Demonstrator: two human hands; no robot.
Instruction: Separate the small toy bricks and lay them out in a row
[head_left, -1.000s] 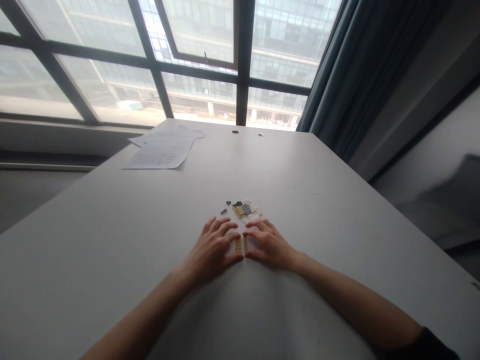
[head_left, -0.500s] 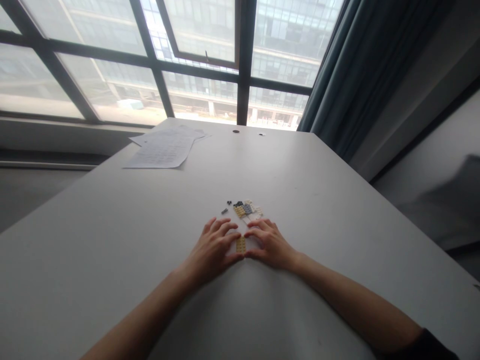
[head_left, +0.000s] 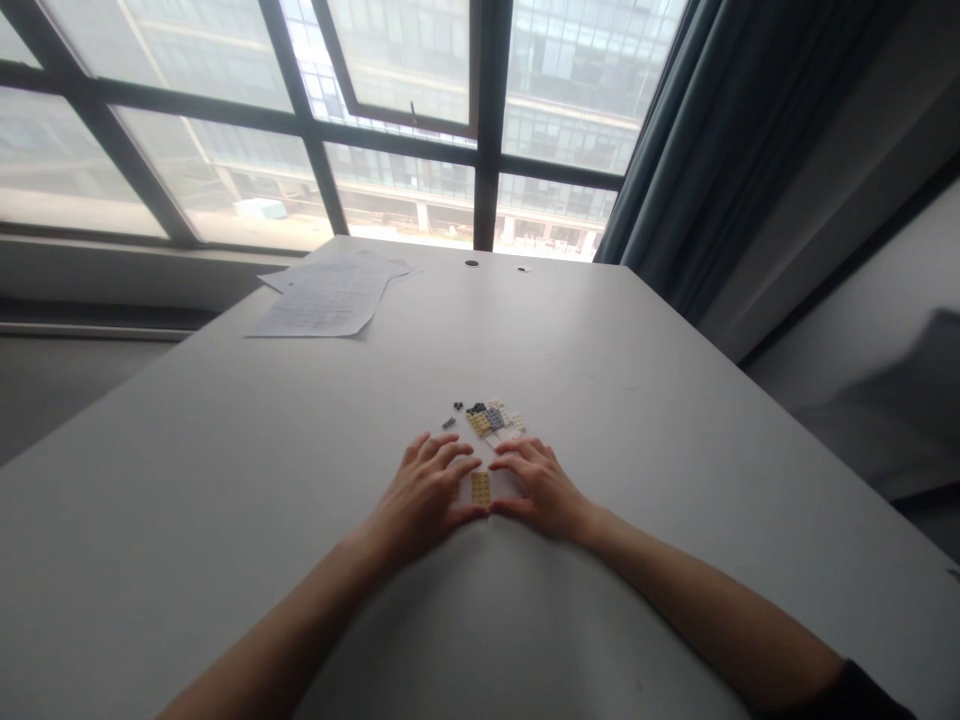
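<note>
A tan studded building-brick plate [head_left: 481, 488] lies flat on the white table between my two hands. To its left is my left hand [head_left: 433, 487], fingers spread and curved, with the index fingertip near the plate's far edge and the thumb near its close edge. My right hand [head_left: 541, 487] mirrors it on the right side, its index finger and thumb apart. The two thumb tips nearly meet in front of the plate. Part of another small tan piece [head_left: 455, 491] seems to show under my left hand. Whether any fingertip touches the plate is hard to tell.
Beyond the hands lies a cluster of plates: tan [head_left: 478, 424], grey [head_left: 493, 417] and white [head_left: 514, 420]. Small dark pieces [head_left: 458, 405] and a grey piece [head_left: 448, 423] sit left of it. Printed papers [head_left: 322, 300] lie at the table's back left, near the window.
My left hand has shifted very slightly left, and more of the tan plate shows between the hands. My right hand has hardly moved.
</note>
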